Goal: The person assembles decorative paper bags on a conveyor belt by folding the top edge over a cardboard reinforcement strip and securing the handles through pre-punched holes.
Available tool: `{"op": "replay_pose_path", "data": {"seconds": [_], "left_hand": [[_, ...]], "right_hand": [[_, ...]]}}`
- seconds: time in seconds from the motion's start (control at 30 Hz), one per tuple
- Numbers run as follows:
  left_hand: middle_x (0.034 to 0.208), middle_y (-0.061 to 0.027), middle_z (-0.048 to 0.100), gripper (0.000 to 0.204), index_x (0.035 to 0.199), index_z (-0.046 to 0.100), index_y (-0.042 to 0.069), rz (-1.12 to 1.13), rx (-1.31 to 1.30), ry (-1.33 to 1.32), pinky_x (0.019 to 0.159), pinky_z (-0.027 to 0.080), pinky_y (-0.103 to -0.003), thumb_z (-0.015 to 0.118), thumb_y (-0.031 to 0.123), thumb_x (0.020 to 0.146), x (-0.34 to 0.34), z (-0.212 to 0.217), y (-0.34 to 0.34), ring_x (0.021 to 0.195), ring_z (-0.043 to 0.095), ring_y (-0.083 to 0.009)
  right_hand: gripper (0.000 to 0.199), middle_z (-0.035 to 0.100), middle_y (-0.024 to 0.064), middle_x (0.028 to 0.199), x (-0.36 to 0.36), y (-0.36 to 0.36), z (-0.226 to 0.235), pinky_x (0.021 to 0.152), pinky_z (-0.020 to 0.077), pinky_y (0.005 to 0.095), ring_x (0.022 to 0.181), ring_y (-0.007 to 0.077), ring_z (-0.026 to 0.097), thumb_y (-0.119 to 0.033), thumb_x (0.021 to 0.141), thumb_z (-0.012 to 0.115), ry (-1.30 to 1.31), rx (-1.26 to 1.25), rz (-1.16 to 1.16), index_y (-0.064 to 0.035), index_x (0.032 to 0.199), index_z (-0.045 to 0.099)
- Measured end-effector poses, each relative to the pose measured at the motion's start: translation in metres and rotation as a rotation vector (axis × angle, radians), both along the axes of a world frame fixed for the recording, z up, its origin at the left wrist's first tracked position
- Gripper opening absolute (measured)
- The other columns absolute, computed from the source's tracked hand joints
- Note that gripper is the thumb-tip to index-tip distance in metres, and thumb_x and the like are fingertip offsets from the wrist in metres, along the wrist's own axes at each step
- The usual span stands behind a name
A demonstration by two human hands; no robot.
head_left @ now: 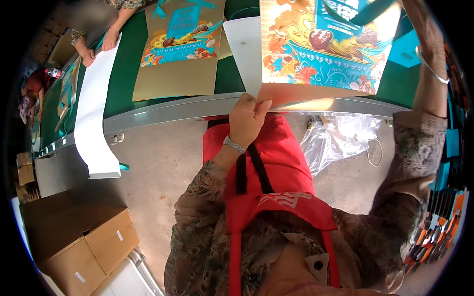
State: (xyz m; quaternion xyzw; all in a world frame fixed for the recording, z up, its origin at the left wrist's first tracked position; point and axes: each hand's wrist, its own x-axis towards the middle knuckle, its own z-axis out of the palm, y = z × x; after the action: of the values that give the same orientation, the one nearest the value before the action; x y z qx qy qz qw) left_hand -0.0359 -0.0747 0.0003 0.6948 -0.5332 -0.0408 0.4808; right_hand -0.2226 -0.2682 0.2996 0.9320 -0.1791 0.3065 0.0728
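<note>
A gold paper gift bag (pixel 323 64), printed with a teal bowl and orange flowers, is tilted up over the front edge of the table. A teal ribbon handle (pixel 370 12) loops across its upper part. My left hand (pixel 247 118) pinches the bag's lower left corner, thumb and fingers closed. By the bag's upper right edge is my right hand (pixel 419 12); the picture's rim cuts off its fingers. Behind the bag's left side lies a white sheet (pixel 242 47). A second gold bag (pixel 182 59) rests flat to the left.
Across the green table (pixel 126 56), another person's hands (pixel 98 49) hold a long white strip (pixel 94 103) that hangs over the metal edge (pixel 173 108). Cardboard boxes (pixel 111 239) stand at lower left. Clear plastic (pixel 340 140) lies under the table, right of my red apron (pixel 281 153).
</note>
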Motion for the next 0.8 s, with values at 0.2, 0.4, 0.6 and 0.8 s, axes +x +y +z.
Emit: {"op": "replay_pose_path", "data": {"seconds": [0.2,0.4,0.6,0.8], "left_hand": [[0.073,-0.0116,0.061,0.022,0.093,0.076,0.003,-0.083,-0.038,0.447,0.062,0.047,-0.039,0.077,0.025,0.092,0.013,-0.003,-0.007,0.068,0.061,-0.0269],[0.073,-0.0067,0.054,0.038,0.073,0.06,-0.002,-0.034,0.067,0.311,0.059,0.04,-0.035,0.076,0.024,0.095,0.013,0.001,-0.001,0.062,0.048,-0.0184],[0.072,-0.0081,0.051,0.039,0.07,0.058,-0.001,0.028,0.176,0.292,0.054,0.038,-0.036,0.078,0.024,0.092,-0.003,0.007,0.015,0.059,0.048,-0.0208],[0.077,-0.0081,0.056,0.035,0.073,0.059,-0.001,0.062,0.12,0.301,0.055,0.041,-0.034,0.078,0.021,0.092,-0.007,0.002,0.009,0.062,0.052,-0.0193]], "right_hand": [[0.062,0.045,0.0107,0.158,0.063,0.05,-0.155,0.119,0.0316,0.0543,0.145,0.0318,0.044,-0.05,0.1,0.054,0.142,0.007,0.085,-0.0138,0.15,0.048],[0.069,0.04,0.0119,0.16,0.051,0.065,-0.264,0.123,0.0177,0.0625,0.153,0.0344,0.029,-0.063,0.092,0.057,0.18,0.199,0.007,-0.017,0.143,0.058],[0.074,0.039,0.0081,0.161,0.027,0.07,-0.247,0.121,0.0221,0.0617,0.153,0.031,0.03,-0.065,0.086,0.063,0.316,0.26,0.018,-0.0182,0.143,0.059],[0.07,0.031,0.0087,0.167,0.033,0.045,-0.261,0.124,0.0156,0.0598,0.157,0.0303,0.022,-0.061,0.095,0.055,0.283,0.305,0.131,-0.0168,0.149,0.052]]}}
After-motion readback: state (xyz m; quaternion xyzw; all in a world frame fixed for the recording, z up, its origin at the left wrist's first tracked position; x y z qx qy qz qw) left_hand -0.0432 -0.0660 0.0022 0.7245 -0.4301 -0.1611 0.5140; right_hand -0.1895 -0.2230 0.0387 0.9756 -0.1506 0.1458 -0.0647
